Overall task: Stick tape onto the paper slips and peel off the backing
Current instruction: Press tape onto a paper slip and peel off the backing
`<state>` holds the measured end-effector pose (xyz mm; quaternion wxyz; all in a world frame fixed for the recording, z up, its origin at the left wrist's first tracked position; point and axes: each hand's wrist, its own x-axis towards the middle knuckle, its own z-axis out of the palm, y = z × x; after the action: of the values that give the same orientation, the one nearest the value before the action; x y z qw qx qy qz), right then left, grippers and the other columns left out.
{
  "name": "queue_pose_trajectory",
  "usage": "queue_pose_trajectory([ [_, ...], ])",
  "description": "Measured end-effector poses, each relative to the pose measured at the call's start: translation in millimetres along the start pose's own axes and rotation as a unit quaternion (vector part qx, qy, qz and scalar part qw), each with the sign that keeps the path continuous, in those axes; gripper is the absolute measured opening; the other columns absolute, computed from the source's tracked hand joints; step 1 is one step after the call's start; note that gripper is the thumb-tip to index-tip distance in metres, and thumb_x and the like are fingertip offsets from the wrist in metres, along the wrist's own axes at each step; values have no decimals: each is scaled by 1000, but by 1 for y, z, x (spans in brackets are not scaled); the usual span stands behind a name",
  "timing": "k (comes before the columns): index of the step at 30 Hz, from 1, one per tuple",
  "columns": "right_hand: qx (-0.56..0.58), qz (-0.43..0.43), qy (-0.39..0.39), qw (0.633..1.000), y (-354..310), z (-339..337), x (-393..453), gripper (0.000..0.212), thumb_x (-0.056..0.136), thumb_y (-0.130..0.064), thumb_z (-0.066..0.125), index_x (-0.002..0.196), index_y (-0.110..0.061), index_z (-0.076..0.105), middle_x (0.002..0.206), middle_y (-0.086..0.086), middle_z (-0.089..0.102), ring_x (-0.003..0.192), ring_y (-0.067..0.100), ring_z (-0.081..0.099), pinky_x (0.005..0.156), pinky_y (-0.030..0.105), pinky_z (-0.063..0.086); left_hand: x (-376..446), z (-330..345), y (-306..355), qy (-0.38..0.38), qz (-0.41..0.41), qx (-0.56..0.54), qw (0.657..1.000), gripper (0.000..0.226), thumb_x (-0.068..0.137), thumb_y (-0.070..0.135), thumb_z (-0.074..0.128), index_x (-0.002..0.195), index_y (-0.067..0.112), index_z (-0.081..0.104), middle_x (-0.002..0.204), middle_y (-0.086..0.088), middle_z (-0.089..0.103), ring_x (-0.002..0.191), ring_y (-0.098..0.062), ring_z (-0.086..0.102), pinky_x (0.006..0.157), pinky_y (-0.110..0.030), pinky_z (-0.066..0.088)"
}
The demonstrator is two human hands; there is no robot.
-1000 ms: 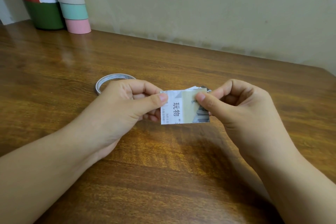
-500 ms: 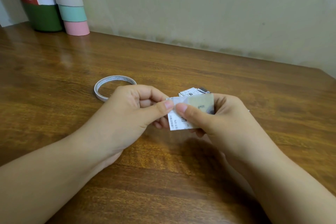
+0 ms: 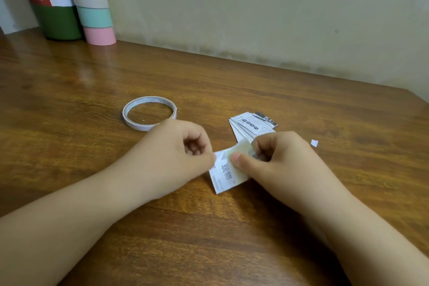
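A printed paper slip lies low over the wooden table between my hands. My left hand pinches its left edge with curled fingers. My right hand pinches a pale strip of tape backing at the slip's upper right, thumb tip pressed on the paper. A stack of more printed slips lies just behind my right hand. A thin white roll of double-sided tape lies flat behind my left hand.
A green cylinder with a red and white label and a stack of pastel tape rolls stand at the back left against the wall. A small white paper scrap lies right of my right hand.
Both hands have lowered the slip toward the table and tilted it. My right thumb has slid left over the tape strip, and the slip stack behind is now uncovered.
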<state>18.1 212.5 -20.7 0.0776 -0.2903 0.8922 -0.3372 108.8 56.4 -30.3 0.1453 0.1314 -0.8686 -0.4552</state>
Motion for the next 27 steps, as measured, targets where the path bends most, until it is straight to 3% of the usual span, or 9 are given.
queue_pose_trajectory([
  [2, -79, -26, 22, 996, -1, 5, -2, 38, 77, -45, 67, 60, -16, 48, 49, -10, 46, 48, 7, 43, 44, 18, 32, -1, 2, -2, 0, 18, 95, 995, 14, 71, 18, 69, 60, 20, 63, 55, 11, 55, 53, -2, 46, 51, -11, 37],
  [5, -114, -22, 21, 993, -1, 5, -1, 31, 74, -50, 69, 76, -25, 51, 69, -11, 54, 67, 4, 52, 55, 21, 39, 0, 2, -3, -1, 33, 141, 989, 14, 71, 24, 72, 65, 28, 60, 73, 11, 57, 74, 1, 47, 67, -13, 36],
  [9, -153, -57, 16, 986, 0, 3, 1, 35, 76, -54, 66, 87, -30, 43, 86, -17, 46, 91, 8, 45, 69, 23, 35, 1, -1, -3, -23, 27, 157, 987, 14, 74, 31, 73, 73, 33, 59, 86, 15, 52, 85, 5, 44, 81, -21, 35],
  [12, -157, -76, -25, 984, -3, 12, -1, 32, 79, -58, 58, 80, -31, 42, 89, -15, 42, 94, 9, 41, 86, 28, 35, 1, -2, -4, -45, 16, 158, 986, 12, 75, 36, 72, 69, 35, 61, 87, 16, 53, 90, 3, 44, 86, -25, 34],
  [16, -156, -76, -36, 984, -5, 20, -2, 36, 81, -60, 53, 69, -29, 37, 83, -13, 38, 89, 10, 39, 85, 30, 29, 2, -3, -5, -59, 6, 154, 986, 11, 75, 39, 70, 70, 36, 62, 88, 17, 54, 93, 2, 43, 90, -26, 34],
  [21, -151, -50, -7, 987, 0, 19, 5, 33, 84, -56, 54, 71, -27, 44, 85, -13, 43, 93, 10, 39, 80, 29, 23, 3, -3, -4, -63, -1, 146, 987, 11, 75, 37, 72, 69, 36, 63, 90, 17, 55, 96, 0, 44, 92, -28, 34],
  [27, -148, -22, 21, 989, 8, 10, 8, 29, 86, -49, 56, 69, -29, 45, 84, -14, 46, 92, 10, 43, 79, 30, 25, 3, -3, -4, -60, -2, 140, 988, 10, 75, 35, 73, 69, 35, 65, 91, 15, 57, 95, -1, 45, 91, -27, 35],
])
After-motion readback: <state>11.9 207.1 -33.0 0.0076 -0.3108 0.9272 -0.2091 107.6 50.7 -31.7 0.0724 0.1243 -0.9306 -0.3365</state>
